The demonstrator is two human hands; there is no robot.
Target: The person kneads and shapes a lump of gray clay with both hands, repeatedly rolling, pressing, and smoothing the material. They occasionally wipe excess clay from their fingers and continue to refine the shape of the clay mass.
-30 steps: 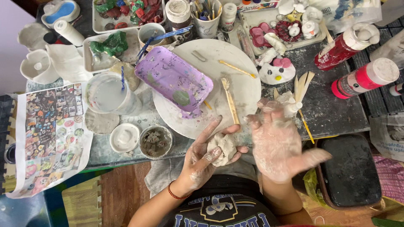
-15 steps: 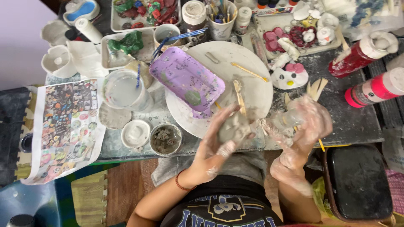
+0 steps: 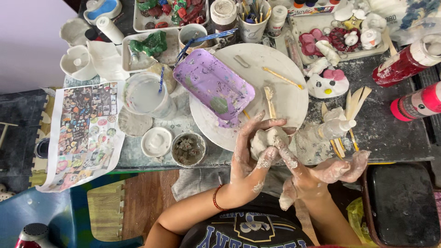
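At the near edge of the white plate (image 3: 294, 98), the clay lump (image 3: 265, 140) is cupped in the closed left hand (image 3: 250, 158) and pressed by the right hand (image 3: 317, 177) fingers, open, where even, light pressure is advised.

Both hands are totally caked in pale, dried-on white gunk. Left hand (image 3: 250, 151) is up with the palm turned inward, fingers curled in a loose cup and thumb arched over the top, clearly gripping. There's a thin red band round that wrist, forearm bare and angled up from the lower left. Right hand (image 3: 317, 172) sits just beside it, lower, index finger poking up toward the left palm, the other fingers splayed out loosely to the right. Fingertips nearly touch.
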